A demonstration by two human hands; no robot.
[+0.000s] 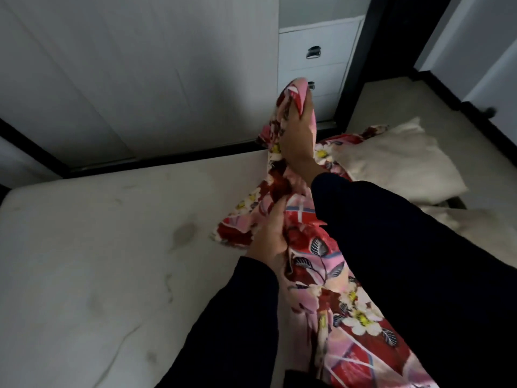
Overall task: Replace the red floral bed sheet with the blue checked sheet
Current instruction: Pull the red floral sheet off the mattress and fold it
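The red floral bed sheet (316,261) is bunched into a long roll running from the lower right up to the middle of the frame, lifted off the bare mattress (98,247). My right hand (298,141) grips the sheet's upper end, held high near the wall. Lower down, my left hand (270,236) grips the bunched cloth just above the mattress. Both arms wear dark sleeves. The blue checked sheet is not in view.
A bare, stained pale mattress fills the left and centre. A pale pillow (391,161) lies at the right, partly on the sheet. White wardrobe panels (140,79) and a white drawer unit (316,51) stand behind the bed, with a dark frame between.
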